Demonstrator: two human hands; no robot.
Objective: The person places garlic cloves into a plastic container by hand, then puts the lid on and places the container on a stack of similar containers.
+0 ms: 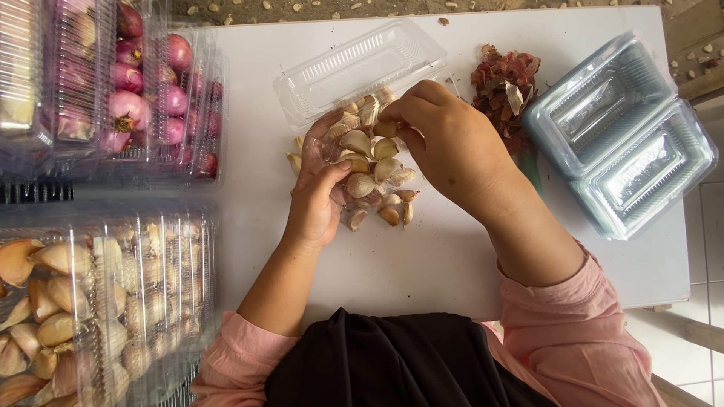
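At the far left edge, stacked clear boxes of red shallots [143,105] fill the upper corner, and below them stands a second stack of clear boxes packed with garlic cloves [83,301], both lidded. To their right begins the white counter [422,264], which carries the rest. The left hand [317,196] lies palm down on the counter at the left rim of a loose heap of garlic cloves [373,177]; its fingers are curled loosely and its thumb and fingertips touch the cloves at the edge of the heap, but whether they pinch one cannot be told. Just behind the heap, an open clear plastic box [362,68] sits tilted, its hinged tray touching the topmost cloves. The right hand [445,147] comes in over the heap from the right, thumb and forefinger closed in a pinch on a single clove [386,129] at the heap's upper part, the other fingers folded. Right of that hand lies a pile of dry reddish shallot skins [504,87] with one pale clove among them. Farthest right, near the counter's edge, a nested stack of empty clear boxes [618,136] rests open. Pink sleeves [573,332] cover both forearms at the bottom
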